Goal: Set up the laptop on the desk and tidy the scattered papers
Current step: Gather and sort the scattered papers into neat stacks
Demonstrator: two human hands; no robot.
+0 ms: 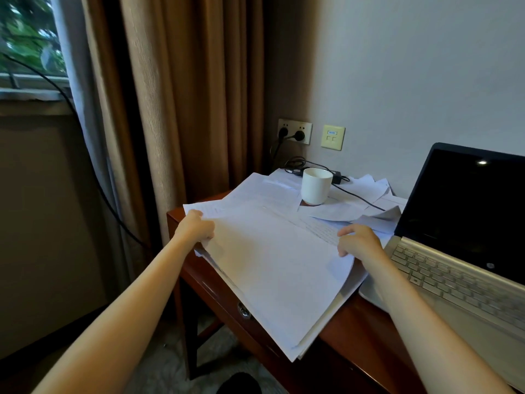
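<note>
Only readable bit is the round hp logo [490, 265] under the laptop [466, 211] screen. Print on the papers [278, 265] and the blue label on the wall socket plate [333, 137] is too blurry.

Papers [272, 268] left of laptop [460, 251], cup [316, 186] behind, on desk [355, 322].

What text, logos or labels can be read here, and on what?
"hp": round logo on the laptop, below the screen, only just legible.
Wall plate: blue label, too small to read.
Papers: printed lines, too blurred to read.
Sockets: marks too small to read.
Cup: no text.
</note>
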